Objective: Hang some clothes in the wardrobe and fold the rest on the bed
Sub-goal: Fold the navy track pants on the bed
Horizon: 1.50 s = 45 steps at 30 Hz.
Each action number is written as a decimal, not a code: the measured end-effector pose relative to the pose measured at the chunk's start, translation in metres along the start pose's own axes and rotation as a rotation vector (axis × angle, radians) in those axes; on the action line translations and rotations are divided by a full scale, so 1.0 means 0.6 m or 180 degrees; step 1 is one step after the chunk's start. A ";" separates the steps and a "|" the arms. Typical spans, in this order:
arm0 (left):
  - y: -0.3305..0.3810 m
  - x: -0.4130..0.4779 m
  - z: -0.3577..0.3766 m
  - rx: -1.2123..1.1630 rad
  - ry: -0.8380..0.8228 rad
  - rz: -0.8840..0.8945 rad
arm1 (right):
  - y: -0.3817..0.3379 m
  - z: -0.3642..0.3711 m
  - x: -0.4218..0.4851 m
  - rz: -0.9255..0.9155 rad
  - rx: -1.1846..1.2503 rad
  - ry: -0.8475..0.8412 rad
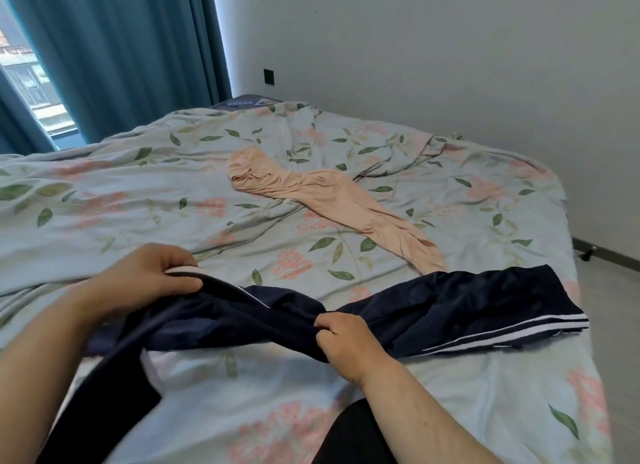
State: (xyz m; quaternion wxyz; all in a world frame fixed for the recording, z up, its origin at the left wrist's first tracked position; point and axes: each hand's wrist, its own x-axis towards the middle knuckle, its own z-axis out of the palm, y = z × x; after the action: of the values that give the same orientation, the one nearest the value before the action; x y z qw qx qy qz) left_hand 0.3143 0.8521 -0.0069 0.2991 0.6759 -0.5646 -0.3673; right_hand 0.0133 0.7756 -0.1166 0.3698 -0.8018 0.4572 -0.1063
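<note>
Both hands, left hand and right hand, gripped the navy garment near the bed's front edge; limp, slippery, best held by hems.

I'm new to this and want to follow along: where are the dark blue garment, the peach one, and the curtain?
Dark blue garment [467, 304], head view, its right part lying on the bed.
Peach garment [332, 200], head view, its middle.
Curtain [131, 48], head view, its central folds.

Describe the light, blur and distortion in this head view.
Head view: soft daylight enters from the window at upper left; no harsh glare. Wide-angle bending curves the bed edge and curtain. The dark trouser fabric below the left hand is motion-blurred; the right hand and pink tights look sharper.
</note>
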 end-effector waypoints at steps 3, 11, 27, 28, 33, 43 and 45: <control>-0.004 0.029 -0.048 0.0953 0.0459 -0.0076 | 0.008 -0.004 0.010 0.0084 -0.0697 0.0335; -0.104 0.102 0.052 0.2747 0.0339 -0.0870 | 0.028 0.001 0.025 0.0478 -0.0974 0.1076; -0.086 0.062 0.011 0.0798 -0.1112 -0.1283 | 0.036 -0.006 0.032 0.0887 -0.0713 0.1183; -0.084 0.063 -0.010 0.0410 -0.1200 -0.1568 | 0.037 -0.006 0.033 0.0862 -0.0700 0.1211; -0.150 0.106 -0.031 0.2147 -0.0756 -0.1981 | 0.044 -0.007 0.035 0.0957 -0.1040 0.1218; -0.274 0.057 0.070 0.3121 0.1488 -0.0730 | 0.025 0.052 0.062 -0.0068 -0.2023 0.0436; -0.306 0.010 0.065 0.2843 0.1935 -0.1210 | 0.023 0.055 0.066 0.0128 -0.2023 0.0505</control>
State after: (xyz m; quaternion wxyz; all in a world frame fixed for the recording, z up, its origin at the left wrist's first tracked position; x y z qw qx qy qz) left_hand 0.3823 0.8806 -0.1797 0.0620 0.9017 -0.4221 0.0705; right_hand 0.0433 0.7554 -0.1560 0.0662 -0.8572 0.5106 -0.0132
